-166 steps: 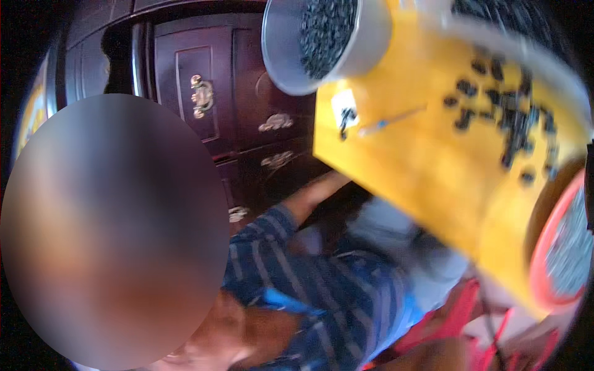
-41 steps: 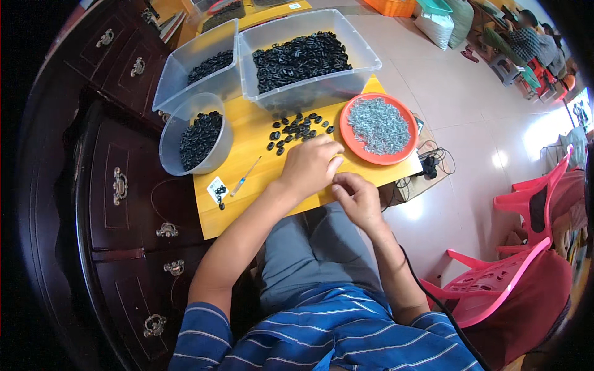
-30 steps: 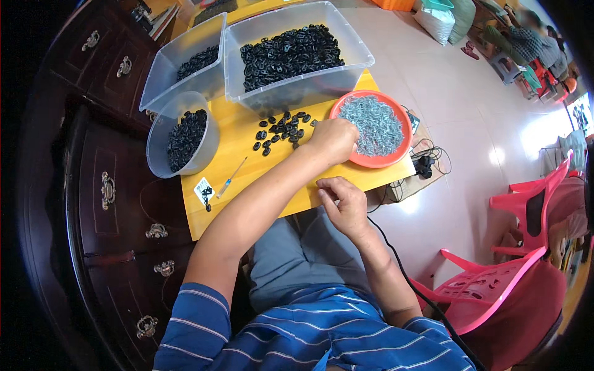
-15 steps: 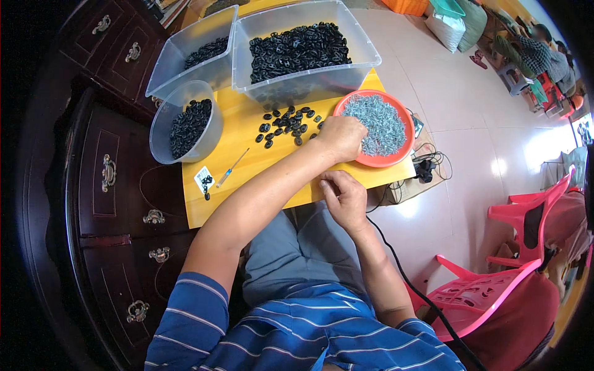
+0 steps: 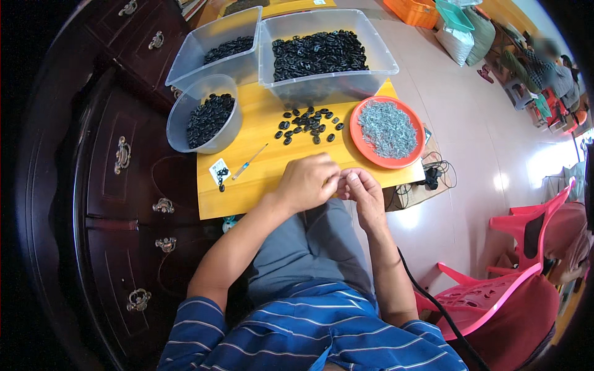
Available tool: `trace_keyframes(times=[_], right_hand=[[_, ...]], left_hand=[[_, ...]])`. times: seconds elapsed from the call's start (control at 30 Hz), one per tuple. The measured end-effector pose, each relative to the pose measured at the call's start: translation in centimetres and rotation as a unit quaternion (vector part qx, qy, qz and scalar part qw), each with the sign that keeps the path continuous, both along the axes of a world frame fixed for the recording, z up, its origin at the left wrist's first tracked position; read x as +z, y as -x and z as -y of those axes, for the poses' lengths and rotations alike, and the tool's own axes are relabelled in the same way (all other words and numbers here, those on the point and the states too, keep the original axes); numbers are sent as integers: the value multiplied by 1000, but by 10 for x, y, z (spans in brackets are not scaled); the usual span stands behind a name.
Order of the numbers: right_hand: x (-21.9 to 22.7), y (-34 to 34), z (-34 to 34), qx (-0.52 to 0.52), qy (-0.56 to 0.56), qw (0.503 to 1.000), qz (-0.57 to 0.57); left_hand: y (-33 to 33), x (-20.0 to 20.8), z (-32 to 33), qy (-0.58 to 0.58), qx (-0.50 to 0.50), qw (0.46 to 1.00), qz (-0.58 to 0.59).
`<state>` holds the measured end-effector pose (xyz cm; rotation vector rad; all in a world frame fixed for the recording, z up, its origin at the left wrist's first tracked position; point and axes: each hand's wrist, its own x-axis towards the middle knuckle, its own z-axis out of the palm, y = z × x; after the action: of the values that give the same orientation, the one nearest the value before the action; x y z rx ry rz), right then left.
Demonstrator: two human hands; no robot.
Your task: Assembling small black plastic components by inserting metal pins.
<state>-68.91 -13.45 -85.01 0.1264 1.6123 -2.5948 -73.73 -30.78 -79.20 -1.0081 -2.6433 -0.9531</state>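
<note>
Left hand (image 5: pixel 307 180) and right hand (image 5: pixel 364 193) meet, near-left of the plate (image 5: pixel 396 163); whether anything is pinched, cannot tell. A slack hold could drop any piece.

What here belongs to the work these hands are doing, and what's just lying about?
Probably part of the work:
left hand and right hand, close together, anything between them too hidden to tell
orange-red plate
small metal pieces on it
loose black ovals
large clear tub of black pieces

Probably just lying about:
pink chair
orange crate
white sack
</note>
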Motion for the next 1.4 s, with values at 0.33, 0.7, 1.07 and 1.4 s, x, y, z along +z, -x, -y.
trace_keyframes(times=[0.33, 0.7, 1.07, 1.4], right_hand=[[-1, -15, 35, 147, -129, 980, 27], [-10, -15, 69, 147, -38, 987, 56], [-23, -7, 82, 145, -128, 981, -21], [-42, 7, 91, 146, -144, 979, -13]], left_hand=[[-44, -16, 48, -16, 36, 997, -66], [-57, -32, 76, -180, 88, 979, 50], [-48, -69, 90, -272, 98, 937, 199], [-38, -95, 95, -307, 80, 910, 268]])
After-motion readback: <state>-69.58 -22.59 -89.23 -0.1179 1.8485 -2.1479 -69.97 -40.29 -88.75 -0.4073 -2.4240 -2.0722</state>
